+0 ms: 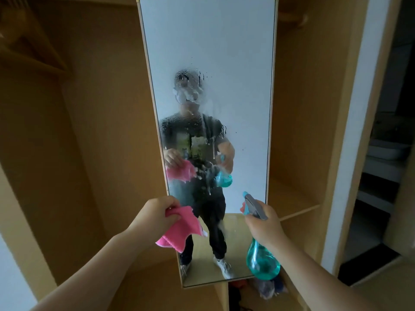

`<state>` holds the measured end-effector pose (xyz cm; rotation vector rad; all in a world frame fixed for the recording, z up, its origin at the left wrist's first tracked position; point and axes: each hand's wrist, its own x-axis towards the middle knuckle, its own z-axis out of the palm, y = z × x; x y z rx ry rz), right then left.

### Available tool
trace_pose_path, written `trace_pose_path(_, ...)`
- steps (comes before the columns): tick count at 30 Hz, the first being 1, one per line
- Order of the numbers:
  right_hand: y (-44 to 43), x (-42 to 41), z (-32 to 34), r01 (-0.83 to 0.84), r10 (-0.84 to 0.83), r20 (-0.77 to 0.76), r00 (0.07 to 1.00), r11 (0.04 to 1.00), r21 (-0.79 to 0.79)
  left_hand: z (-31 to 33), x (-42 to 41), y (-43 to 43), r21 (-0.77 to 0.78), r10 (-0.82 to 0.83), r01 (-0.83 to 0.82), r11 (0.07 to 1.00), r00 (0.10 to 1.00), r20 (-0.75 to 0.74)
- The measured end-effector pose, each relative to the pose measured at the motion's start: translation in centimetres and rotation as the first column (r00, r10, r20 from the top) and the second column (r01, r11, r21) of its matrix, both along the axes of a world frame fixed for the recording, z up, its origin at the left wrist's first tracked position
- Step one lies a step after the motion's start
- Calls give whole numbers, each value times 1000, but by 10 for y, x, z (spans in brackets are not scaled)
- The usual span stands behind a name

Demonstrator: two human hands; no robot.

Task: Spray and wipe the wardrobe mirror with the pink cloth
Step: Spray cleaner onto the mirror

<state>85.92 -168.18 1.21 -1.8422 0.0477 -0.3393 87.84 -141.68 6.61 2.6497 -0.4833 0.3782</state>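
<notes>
Low before the mirror (208,52), left hand (155,215): it gripped the pink cloth (179,232) bunched between thumb and curled fingers, and the loose end hung down across the glass near its left edge.
Right hand (263,223): its fingers were wrapped round the neck of the teal spray bottle (262,261), with the nozzle turned toward the glass. Whether a finger lay on the trigger could not be told.
Gap to the glass: both hands seemed to sit just off it, judging by their reflections.
Droplets (193,90): spray clung in patches and thin runs over the middle of the mirror, while the upper part looked dry.
Step in hand: spraying looked about finished or in its last squeezes, and wiping had not begun.
Next move: the cloth would probably need spreading flat and pressing to the wet patch. Strokes should catch the runs before they reached the bottom edge, and the bottle should be held aside or put down.
Wardrobe (101,108): open wooden compartments flanked the mirror on both sides.
Shelf (292,198): it stood out just right of the mirror, near the bottle.
Hanger (29,48): it hung dimly at the upper left, well apart.
Bundle (267,288): something blurred lay on the wardrobe floor below the mirror's bottom right corner.
In the way: nothing stood between cloth and glass. The bottle occupied one hand, and the top of the mirror sat high above both.
</notes>
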Motion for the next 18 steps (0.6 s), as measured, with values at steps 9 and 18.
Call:
trace_pose_path(9,-25,-8,-18,110,-110,-13,994,994,16,-5,6,-21,28,-36,36,999,999,-16)
trace_pose_path(18,-48,-25,-17,170,-165,-67,984,982,83,-15,5,-40,30,-66,68,997,996,-60)
